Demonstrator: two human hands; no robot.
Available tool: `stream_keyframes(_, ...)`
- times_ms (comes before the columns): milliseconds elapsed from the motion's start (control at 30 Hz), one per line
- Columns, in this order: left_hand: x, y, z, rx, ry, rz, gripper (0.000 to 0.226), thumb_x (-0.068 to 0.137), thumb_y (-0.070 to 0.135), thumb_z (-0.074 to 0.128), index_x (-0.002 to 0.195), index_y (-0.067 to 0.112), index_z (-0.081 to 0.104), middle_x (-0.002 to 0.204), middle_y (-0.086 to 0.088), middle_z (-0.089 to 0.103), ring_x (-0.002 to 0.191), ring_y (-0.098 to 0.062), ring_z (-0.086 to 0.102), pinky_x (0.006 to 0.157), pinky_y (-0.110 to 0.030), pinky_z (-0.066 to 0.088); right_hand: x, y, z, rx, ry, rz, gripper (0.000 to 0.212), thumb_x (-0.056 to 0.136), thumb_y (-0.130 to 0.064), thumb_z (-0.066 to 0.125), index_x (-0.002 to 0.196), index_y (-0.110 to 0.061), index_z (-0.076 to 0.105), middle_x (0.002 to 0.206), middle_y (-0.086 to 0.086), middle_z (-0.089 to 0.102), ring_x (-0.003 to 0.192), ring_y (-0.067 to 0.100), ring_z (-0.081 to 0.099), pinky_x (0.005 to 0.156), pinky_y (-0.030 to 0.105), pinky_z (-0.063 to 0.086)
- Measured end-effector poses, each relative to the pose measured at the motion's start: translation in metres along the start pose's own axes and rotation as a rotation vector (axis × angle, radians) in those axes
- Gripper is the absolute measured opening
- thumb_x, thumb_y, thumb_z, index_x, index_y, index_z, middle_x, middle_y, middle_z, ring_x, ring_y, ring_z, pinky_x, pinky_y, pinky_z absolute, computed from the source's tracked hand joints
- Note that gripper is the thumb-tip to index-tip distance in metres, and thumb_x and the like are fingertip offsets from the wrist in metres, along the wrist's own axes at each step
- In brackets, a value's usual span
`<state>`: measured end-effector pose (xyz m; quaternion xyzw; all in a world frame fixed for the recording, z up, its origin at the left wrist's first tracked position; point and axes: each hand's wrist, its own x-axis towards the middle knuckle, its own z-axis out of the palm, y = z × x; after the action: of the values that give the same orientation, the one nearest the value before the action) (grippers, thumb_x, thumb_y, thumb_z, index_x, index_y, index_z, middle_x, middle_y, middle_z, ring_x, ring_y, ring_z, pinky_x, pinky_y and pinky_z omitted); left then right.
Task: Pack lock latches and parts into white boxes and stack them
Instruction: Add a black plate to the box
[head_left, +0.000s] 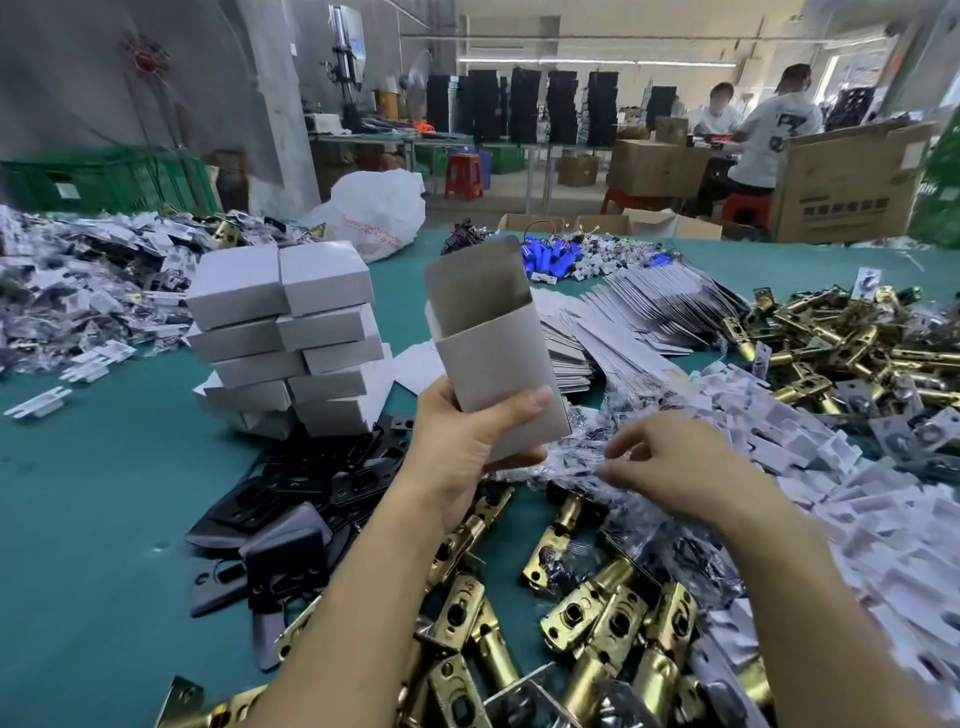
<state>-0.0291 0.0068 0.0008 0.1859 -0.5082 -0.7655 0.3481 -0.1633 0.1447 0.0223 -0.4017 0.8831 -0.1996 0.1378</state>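
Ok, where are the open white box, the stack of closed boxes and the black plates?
open white box (496, 364): head view, its front wall.
stack of closed boxes (260, 368): head view, side of a middle box.
black plates (291, 493): head view, plate in the pile's middle.

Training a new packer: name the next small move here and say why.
Probably lift one clear parts bag and drop it into the white box: the left hand holds it mouth up, flap open, and the right hand has its fingers at the bags.

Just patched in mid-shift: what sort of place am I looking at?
Likely a lock factory's packing floor: heaped brass latches, stacked white boxes, and workers among cartons behind.
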Motion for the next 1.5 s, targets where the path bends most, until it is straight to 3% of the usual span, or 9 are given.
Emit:
stream_keyframes(200, 0.001, -0.003, 0.000, 0.110, 0.039, 0.044, 0.050, 0.051, 0.015, 0.091, 0.097, 0.011, 0.072, 0.090, -0.004, 0.077, 0.079, -0.029, 0.076, 0.052, -0.036, 0.059, 0.001, -0.013, 0.018, -0.120, -0.099, -0.110, 0.031, 0.078, -0.041, 0.079, 0.106, -0.034, 0.070, 0.104, -0.011, 0.066, 0.097, 0.013, 0.064, 0.092, 0.037, 0.053)
stream_keyframes(333, 0.002, -0.008, -0.003, 0.214, 0.058, 0.025, 0.038, 0.063, 0.003, 0.092, 0.093, 0.016, 0.073, 0.085, 0.001, 0.077, 0.074, -0.025, 0.075, 0.053, -0.037, 0.060, 0.007, -0.007, 0.015, -0.056, 0.056, -0.117, 0.011, 0.092, -0.022, 0.067, 0.095, -0.030, 0.072, 0.092, -0.010, 0.071, 0.081, 0.009, 0.067, 0.083, 0.037, 0.057)
stream_keyframes(467, 0.003, -0.009, -0.005, 0.236, 0.032, -0.015, 0.039, 0.061, 0.007, 0.093, 0.094, 0.015, 0.073, 0.085, -0.001, 0.077, 0.071, -0.024, 0.075, 0.053, -0.034, 0.059, -0.002, -0.007, -0.010, 0.308, 0.320, -0.208, 0.019, 0.095, -0.018, 0.061, 0.087, -0.035, 0.065, 0.080, -0.014, 0.065, 0.065, -0.002, 0.062, 0.053, 0.010, 0.049)
stream_keyframes(567, 0.002, -0.009, -0.006, 0.271, -0.019, -0.064, 0.041, 0.060, 0.009, 0.094, 0.096, 0.015, 0.074, 0.089, -0.002, 0.077, 0.075, -0.025, 0.076, 0.054, -0.034, 0.058, -0.018, -0.016, -0.033, 0.627, 0.605, -0.369, 0.018, 0.093, -0.011, 0.062, 0.095, -0.029, 0.065, 0.087, -0.004, 0.068, 0.073, 0.006, 0.066, 0.063, 0.017, 0.054)
stream_keyframes(700, -0.002, -0.007, -0.005, 0.328, -0.143, -0.140, 0.042, 0.063, 0.009, 0.093, 0.100, 0.012, 0.074, 0.092, -0.004, 0.077, 0.079, -0.026, 0.076, 0.055, -0.033, 0.058, -0.032, -0.034, -0.040, 0.851, 0.645, -0.548, 0.025, 0.091, -0.009, 0.067, 0.108, -0.027, 0.062, 0.081, 0.004, 0.071, 0.073, 0.012, 0.071, 0.064, 0.019, 0.054)
stream_keyframes(833, -0.005, -0.005, -0.002, 0.377, -0.248, -0.175, 0.042, 0.067, 0.003, 0.090, 0.104, 0.006, 0.071, 0.090, -0.007, 0.076, 0.078, -0.027, 0.075, 0.053, -0.033, 0.057, -0.026, -0.043, -0.025, 0.659, 0.697, -0.562, 0.026, 0.089, -0.011, 0.071, 0.103, -0.029, 0.059, 0.077, -0.005, 0.071, 0.071, 0.014, 0.069, 0.057, 0.034, 0.049)
stream_keyframes(1033, -0.008, -0.003, -0.001, 0.374, -0.313, -0.158, 0.036, 0.073, -0.001, 0.084, 0.106, 0.005, 0.071, 0.091, -0.009, 0.075, 0.080, -0.026, 0.074, 0.054, -0.032, 0.057, -0.018, -0.047, -0.008, 0.504, 0.658, -0.573, 0.009, 0.086, -0.017, 0.075, 0.087, -0.019, 0.066, 0.080, -0.015, 0.069, 0.075, 0.002, 0.066, 0.059, 0.010, 0.042)
stream_keyframes(1167, -0.008, -0.003, -0.001, 0.317, -0.270, -0.137, 0.031, 0.073, -0.003, 0.084, 0.098, 0.011, 0.072, 0.087, -0.007, 0.075, 0.075, -0.027, 0.074, 0.050, -0.032, 0.056, -0.017, -0.041, -0.009, 0.282, 0.657, -0.516, 0.025, 0.086, -0.044, 0.064, 0.078, -0.021, 0.072, 0.079, -0.011, 0.064, 0.077, 0.007, 0.048, 0.066, 0.027, 0.036)
stream_keyframes(1500, -0.009, -0.002, 0.002, 0.288, -0.295, -0.062, 0.036, 0.069, 0.006, 0.086, 0.101, 0.011, 0.071, 0.084, -0.005, 0.074, 0.075, -0.023, 0.073, 0.052, -0.032, 0.057, -0.023, -0.047, -0.010, 0.073, 0.546, -0.529, 0.024, 0.090, -0.042, 0.061, 0.110, -0.033, 0.069, 0.098, -0.012, 0.050, 0.100, 0.011, 0.045, 0.082, 0.031, 0.039)
